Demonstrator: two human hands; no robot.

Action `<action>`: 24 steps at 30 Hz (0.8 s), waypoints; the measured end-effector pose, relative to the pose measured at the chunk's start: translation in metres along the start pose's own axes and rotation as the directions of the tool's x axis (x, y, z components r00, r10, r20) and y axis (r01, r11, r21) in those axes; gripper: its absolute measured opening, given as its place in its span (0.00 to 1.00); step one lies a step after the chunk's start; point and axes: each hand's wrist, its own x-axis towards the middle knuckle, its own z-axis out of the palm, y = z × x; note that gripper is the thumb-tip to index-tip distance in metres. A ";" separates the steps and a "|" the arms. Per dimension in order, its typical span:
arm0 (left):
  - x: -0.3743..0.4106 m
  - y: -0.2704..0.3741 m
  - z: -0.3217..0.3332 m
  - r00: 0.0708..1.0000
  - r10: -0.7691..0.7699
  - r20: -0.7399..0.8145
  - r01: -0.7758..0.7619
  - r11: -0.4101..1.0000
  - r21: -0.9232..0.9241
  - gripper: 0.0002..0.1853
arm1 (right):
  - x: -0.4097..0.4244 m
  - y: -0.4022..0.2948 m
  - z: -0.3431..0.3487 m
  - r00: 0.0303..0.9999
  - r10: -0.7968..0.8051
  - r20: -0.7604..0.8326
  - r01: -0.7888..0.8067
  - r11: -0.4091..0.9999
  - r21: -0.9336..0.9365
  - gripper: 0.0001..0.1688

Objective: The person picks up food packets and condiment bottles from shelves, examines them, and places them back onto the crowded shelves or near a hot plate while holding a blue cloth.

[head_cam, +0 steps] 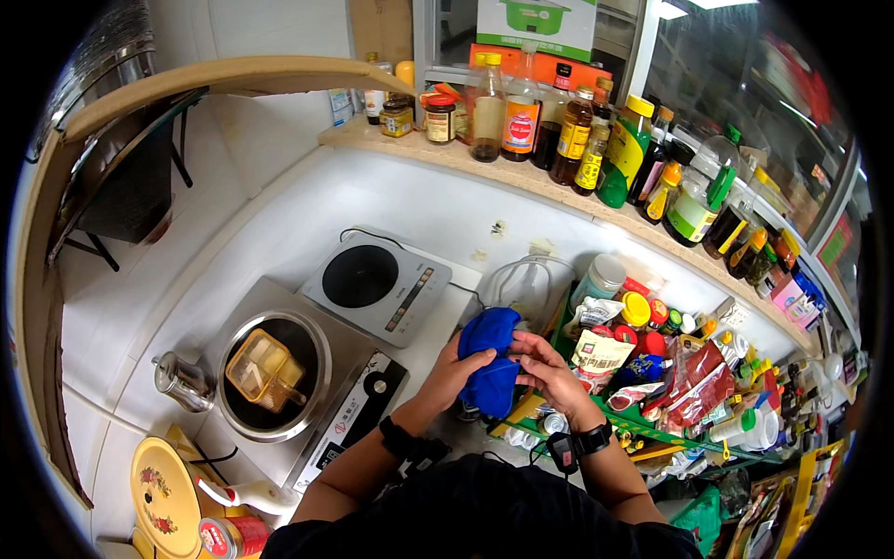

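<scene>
A bunched blue cloth hangs between my hands in front of my chest. My left hand grips its left side, the thumb lying across the front. At its right edge, my right hand pinches the cloth with bent fingers. Left of my hands is a steel induction cooker with a round recessed bowl. A yellowish plastic seasoning box with compartments sits in that bowl. Behind it lies a grey flat induction cooktop with a black round plate.
Bottles and jars line a stone ledge along the window. To the right, a green rack is crowded with condiments and packets. A glass jug, a yellow floral lid, a white spray bottle and a red can stand on the left.
</scene>
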 end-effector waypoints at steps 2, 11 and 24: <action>0.006 -0.003 0.010 1.000 0.018 0.015 -0.018 1.000 0.008 0.25 | -0.002 -0.004 -0.003 0.999 0.033 -0.008 -0.033 0.999 -0.040 0.30; 0.038 -0.023 0.026 0.999 0.016 0.032 -0.021 0.985 0.173 0.28 | -0.002 -0.022 -0.032 0.994 0.087 0.071 -0.082 0.994 -0.074 0.30; 0.053 -0.034 0.064 0.999 -0.023 -0.047 0.029 0.993 0.113 0.32 | -0.011 -0.025 -0.082 0.992 0.037 0.123 -0.035 0.999 -0.020 0.17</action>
